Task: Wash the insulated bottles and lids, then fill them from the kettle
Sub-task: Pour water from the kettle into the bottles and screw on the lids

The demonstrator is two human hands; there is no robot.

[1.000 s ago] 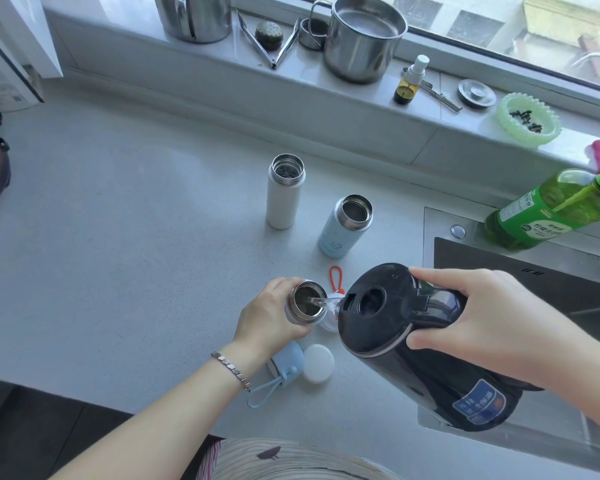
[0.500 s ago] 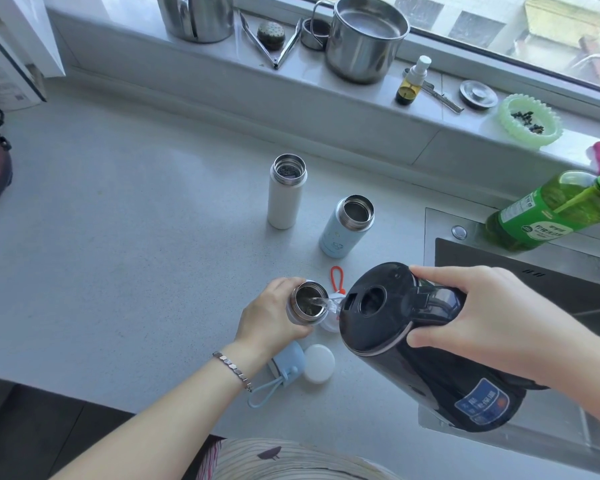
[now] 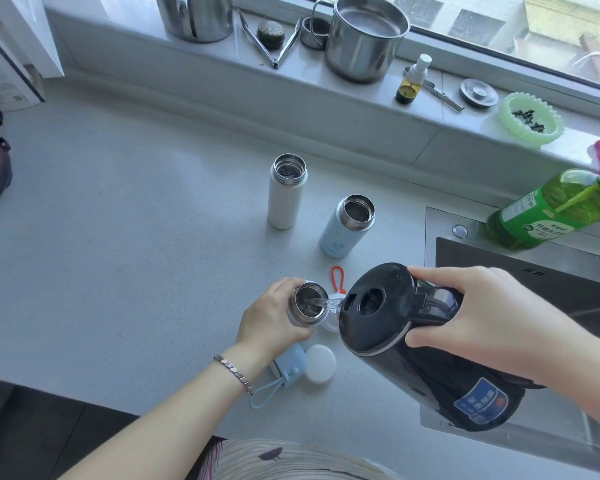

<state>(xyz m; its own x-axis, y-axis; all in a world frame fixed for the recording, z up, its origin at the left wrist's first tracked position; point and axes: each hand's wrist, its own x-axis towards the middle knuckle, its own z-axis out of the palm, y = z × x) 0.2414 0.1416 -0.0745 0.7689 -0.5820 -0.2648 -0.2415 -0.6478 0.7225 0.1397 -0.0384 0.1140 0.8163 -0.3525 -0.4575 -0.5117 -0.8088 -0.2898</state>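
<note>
- Pale-blue plastic lies nearest: a blue lid (image 3: 288, 367) with a carry loop rests on the grey counter (image 3: 118, 237), just beside a round white lid (image 3: 320, 363), both under the left wrist.
- Just beyond, the left hand (image 3: 271, 323) has its fingers curled round a small steel-mouthed bottle (image 3: 307, 304), which stands upright on the counter. Only the rim and a sliver of the body show past the hand.
- The right hand (image 3: 465, 317) is closed round the handle of the black kettle (image 3: 413, 344), thumb lying along the top. The kettle is tipped so its spout hangs over the bottle's mouth, and a thin clear stream (image 3: 321, 302) runs in.
- The kettle looks bulky and is probably heavy with water, so a full grip high on the handle suits it.
- The bottle is narrow, smooth-sided and likely wet from washing, so it could slide or tip. Holding it round the body, below the rim, steadies it and keeps the fingers out of water that may be hot.
- Behind the bottle lies a lid with an orange loop (image 3: 338, 279), partly hidden by the spout.
- Farther back, a pale-blue bottle (image 3: 345, 226) and a taller white bottle (image 3: 286, 195) stand open and apart. I cannot tell whether either holds water.
- To the right is the sink (image 3: 444, 223), with a green detergent bottle (image 3: 551, 209) at its edge.
- Farthest off, a steel pot (image 3: 364, 39) sits on the windowsill.
</note>
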